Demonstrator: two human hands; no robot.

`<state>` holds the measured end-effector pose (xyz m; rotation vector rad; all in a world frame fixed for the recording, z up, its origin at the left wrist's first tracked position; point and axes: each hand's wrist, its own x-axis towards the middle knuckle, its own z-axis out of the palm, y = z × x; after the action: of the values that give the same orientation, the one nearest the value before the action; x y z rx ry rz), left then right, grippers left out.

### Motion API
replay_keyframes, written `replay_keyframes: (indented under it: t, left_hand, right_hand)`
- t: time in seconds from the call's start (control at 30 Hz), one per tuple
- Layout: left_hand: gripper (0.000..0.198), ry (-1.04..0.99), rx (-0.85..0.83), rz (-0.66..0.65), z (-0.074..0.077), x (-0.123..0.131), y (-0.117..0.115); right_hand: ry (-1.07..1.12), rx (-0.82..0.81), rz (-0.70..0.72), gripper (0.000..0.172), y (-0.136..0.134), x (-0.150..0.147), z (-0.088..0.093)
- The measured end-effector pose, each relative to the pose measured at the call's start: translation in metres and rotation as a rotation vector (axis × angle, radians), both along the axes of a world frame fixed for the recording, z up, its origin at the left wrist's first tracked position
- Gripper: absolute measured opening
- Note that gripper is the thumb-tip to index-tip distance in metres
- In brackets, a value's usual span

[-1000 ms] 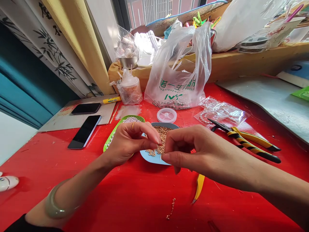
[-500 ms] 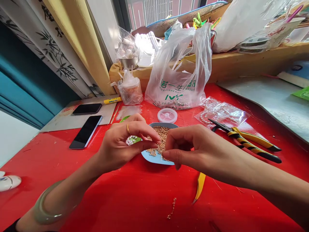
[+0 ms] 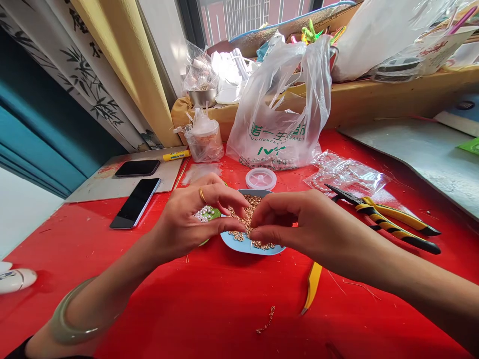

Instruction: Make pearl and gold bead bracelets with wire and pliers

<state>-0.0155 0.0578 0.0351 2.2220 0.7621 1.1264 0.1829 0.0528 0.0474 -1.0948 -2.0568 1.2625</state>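
Note:
Over the blue dish [image 3: 234, 243] of small gold beads [image 3: 258, 204], my two hands come close together. My left hand [image 3: 198, 212], with a gold ring, has its thumb and index fingertip apart; I see nothing between them. The thumb and index finger of my right hand [image 3: 292, 217] are pinched at its tip. A thin pale line shows just below that pinch, but what it holds is too small to make out. Partly behind my left hand sits a green dish [image 3: 215, 214] with whitish beads [image 3: 205, 214].
Nearer me lie a short gold chain [image 3: 267, 321] and yellow tweezers [image 3: 313, 286]. Yellow-black pliers [image 3: 389, 219] are at right, below a clear packet [image 3: 348, 172]. A round plastic lid [image 3: 261, 178] and a carrier bag [image 3: 277, 124] stand behind. Two phones [image 3: 135, 203] lie left.
My left thumb and index finger have moved apart from each other. My right hand keeps its pinch and stays nearly in place. The view has shifted slightly.

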Motion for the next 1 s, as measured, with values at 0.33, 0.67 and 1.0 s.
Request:
replay_keyframes:
  t: [0.33, 0.67, 1.0]
  left_hand:
    - [0.015, 0.644, -0.274, 0.449, 0.01, -0.027, 0.024]
    - [0.018, 1.043, -0.255, 0.366, -0.026, -0.036, 0.046]
    - [0.019, 1.039, -0.217, 0.374, -0.029, -0.026, 0.041]
  right_hand:
    - [0.129, -0.095, 0.014, 0.011, 0.003, 0.003, -0.004]
    - [0.1, -0.093, 0.048, 0.019, 0.006, 0.004, -0.005]
    - [0.186, -0.319, 0.016, 0.016, 0.016, 0.004, -0.005]
